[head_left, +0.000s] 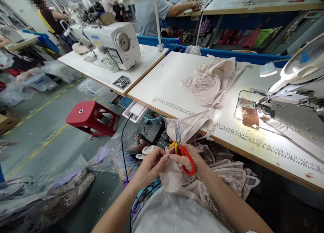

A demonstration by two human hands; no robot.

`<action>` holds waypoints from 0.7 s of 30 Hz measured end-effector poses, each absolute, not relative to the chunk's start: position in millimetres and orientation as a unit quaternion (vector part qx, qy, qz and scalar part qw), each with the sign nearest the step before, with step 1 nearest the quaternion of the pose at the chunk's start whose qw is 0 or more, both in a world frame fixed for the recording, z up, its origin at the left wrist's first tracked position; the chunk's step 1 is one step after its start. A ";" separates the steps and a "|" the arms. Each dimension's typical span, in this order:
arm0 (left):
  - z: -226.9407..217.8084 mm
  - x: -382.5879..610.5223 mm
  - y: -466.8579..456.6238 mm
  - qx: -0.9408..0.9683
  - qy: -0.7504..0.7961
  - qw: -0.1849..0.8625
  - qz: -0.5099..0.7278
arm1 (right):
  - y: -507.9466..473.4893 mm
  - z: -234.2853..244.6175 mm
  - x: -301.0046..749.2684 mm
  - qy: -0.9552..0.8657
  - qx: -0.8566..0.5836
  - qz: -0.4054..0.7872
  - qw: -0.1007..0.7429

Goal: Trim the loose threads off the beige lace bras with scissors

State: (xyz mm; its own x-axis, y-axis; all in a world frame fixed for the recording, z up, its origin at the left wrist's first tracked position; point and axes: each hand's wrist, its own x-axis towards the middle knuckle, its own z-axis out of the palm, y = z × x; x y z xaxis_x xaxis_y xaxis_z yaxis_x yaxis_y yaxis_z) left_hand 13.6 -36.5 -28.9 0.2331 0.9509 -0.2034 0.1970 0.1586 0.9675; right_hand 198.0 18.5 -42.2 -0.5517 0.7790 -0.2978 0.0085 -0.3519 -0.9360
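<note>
My right hand [188,158] is closed round the red and yellow handles of a pair of scissors [182,148], blades pointing up into a beige lace garment piece [192,125] that hangs off the table edge. My left hand [152,165] pinches a beige strap and padded cup [172,177] of the same garment, right beside the scissors. More beige lace pieces [227,182] lie in my lap.
A white worktable [164,81] carries a pile of beige lace bras [212,79] and a sewing machine [296,87] at right. Another sewing machine [111,44] stands on the left table. A red stool [88,116] and bags of fabric [68,189] sit on the floor. Other people work at the back.
</note>
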 end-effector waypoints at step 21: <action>-25.7 13.0 -37.2 0.575 0.521 0.515 0.364 | 12.8 -28.1 195.9 -0.612 -0.377 0.634 0.286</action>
